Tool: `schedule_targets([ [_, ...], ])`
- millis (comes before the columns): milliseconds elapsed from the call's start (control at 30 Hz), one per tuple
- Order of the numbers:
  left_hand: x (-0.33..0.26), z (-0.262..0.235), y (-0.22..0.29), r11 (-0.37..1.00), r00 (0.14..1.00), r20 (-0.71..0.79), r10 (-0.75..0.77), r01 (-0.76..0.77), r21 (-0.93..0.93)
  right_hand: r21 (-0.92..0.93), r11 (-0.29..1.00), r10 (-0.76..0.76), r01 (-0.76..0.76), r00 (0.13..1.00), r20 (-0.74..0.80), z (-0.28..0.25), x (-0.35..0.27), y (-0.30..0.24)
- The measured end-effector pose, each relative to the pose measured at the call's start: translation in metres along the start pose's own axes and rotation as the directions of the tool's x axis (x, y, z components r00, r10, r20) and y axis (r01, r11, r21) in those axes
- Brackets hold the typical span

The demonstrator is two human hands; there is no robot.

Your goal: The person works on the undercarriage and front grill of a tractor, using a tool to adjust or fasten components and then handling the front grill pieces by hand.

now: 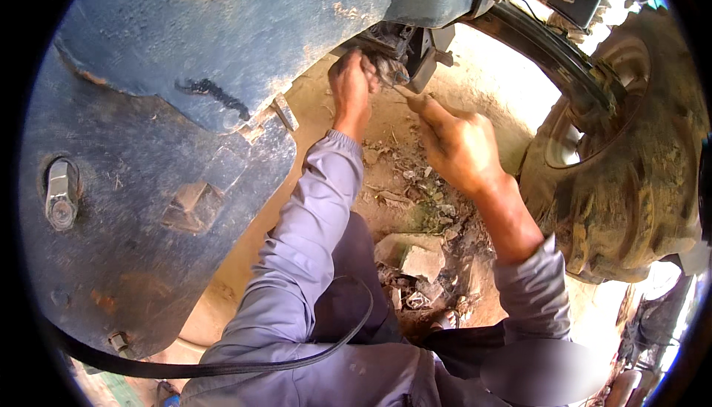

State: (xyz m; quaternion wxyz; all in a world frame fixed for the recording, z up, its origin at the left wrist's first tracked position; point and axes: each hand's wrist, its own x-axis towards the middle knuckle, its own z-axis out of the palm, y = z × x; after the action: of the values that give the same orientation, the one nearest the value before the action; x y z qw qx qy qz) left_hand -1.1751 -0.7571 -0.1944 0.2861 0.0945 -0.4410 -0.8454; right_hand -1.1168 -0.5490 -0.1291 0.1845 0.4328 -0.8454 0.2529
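Note:
A dark, greasy mechanical part (389,44) hangs under the lower edge of a blue metal panel (319,14). At its left side is my left hand (353,84), its fingers curled in against the part; what they grip is hidden. My right hand (460,140), lower and to the right, is closed with thumb and forefinger forward. From it a thin metal tool (400,91) points at the underside of the part. Only a short length of the tool shows, so its kind is unclear.
A large muddy tractor tyre (623,162) stands at the right, joined to a dark axle beam (545,51). Broken stones (423,262) and dry litter lie on the dirt floor below my hands. A black strap or cable (222,368) crosses at lower left.

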Motion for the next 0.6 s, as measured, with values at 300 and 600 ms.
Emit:
schedule_targets([
  [300,-0.004,0.016,-0.002,0.984,0.992,0.054,-0.116,0.108,0.139,0.008,0.984,0.177,-0.177,0.984,0.006,-0.019,0.002,-0.008],
  [600,-0.002,0.037,-0.015,0.994,0.989,-0.097,-0.113,0.114,-0.003,-0.033,0.98,0.198,-0.196,0.976,0.089,-0.041,0.023,-0.018],
])
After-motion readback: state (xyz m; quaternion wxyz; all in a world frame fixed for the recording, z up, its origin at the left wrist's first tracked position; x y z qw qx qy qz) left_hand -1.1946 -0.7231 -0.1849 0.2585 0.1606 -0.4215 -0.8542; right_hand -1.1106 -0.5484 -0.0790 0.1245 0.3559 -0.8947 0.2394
